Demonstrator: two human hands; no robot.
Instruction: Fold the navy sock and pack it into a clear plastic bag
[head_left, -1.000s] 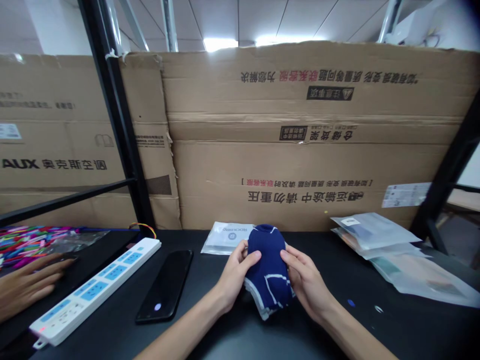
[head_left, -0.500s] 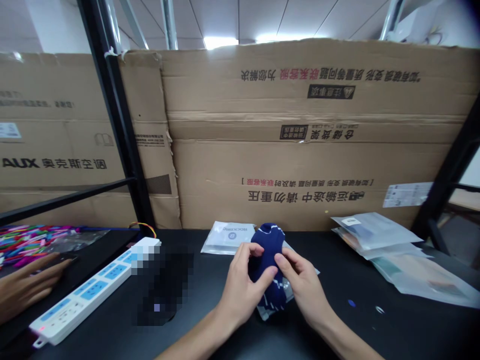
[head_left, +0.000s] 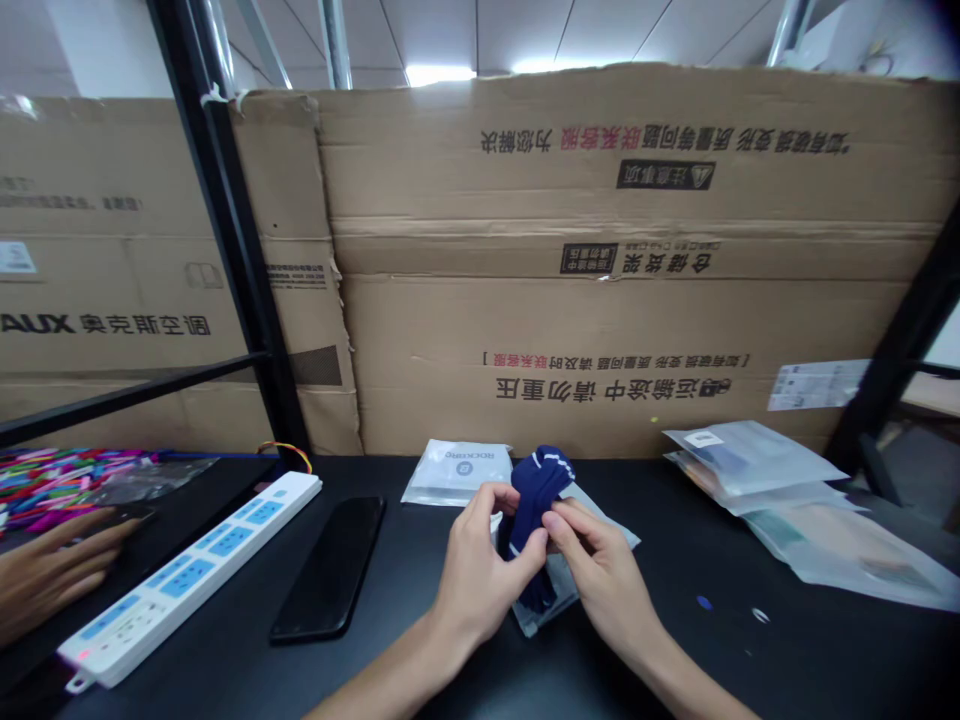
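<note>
Navy-blue sock (head_left: 537, 500), trimmed with thin white lines, sits bunched lengthwise between both hands just above the black counter (head_left: 420, 650). The left hand (head_left: 480, 570) pinches it from one side with thumb and fingertips closed on the fabric; the right hand (head_left: 596, 565) presses in from the other, its fingers shut on the same fold. By the look of it, the sock is gathered narrow but not yet packed: a clear bag (head_left: 559, 585) lies under it, touching, and the sock is not inside. To the left lie a dark phone (head_left: 330, 580) and a white power strip (head_left: 187, 580). Another person's hand (head_left: 52, 570) rests at the far left edge. Further back lie a white packet (head_left: 457, 470), a stack of clear pouches (head_left: 757, 465), then cardboard boxes (head_left: 600, 300).
</note>
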